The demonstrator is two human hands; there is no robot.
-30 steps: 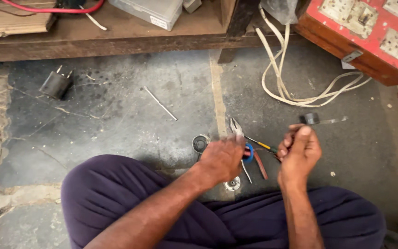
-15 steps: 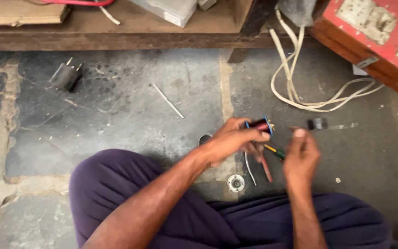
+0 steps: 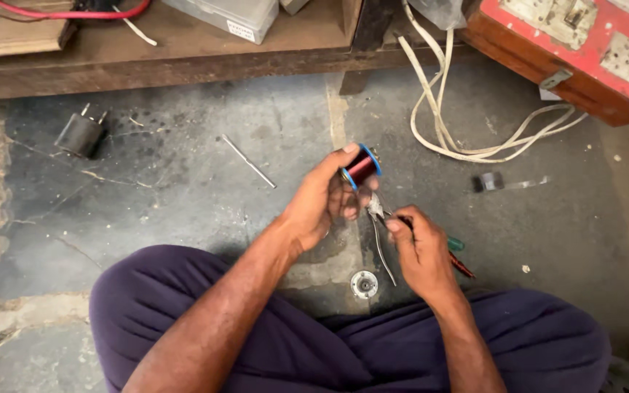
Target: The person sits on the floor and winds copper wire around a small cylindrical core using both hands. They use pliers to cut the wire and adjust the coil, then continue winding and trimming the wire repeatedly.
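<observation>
While the person sat cross-legged on the concrete floor [image 3: 183,189], the right hand [image 3: 420,251] gripped the pliers [image 3: 378,218], whose steel tips pointed toward twelve o'clock. Just beyond, at eleven o'clock of it, the left hand [image 3: 322,204] pinched a small spool of red wire [image 3: 360,166] between thumb and fingers, held above the floor. Farther off lay a thin metal rod [image 3: 247,161] at ten o'clock, a white cable [image 3: 467,138] at one o'clock, and a red switch box [image 3: 584,51].

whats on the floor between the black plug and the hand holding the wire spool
In the head view, a thin metal rod lies on the bare concrete between the black plug and the left hand holding the spool; nothing else.
</observation>
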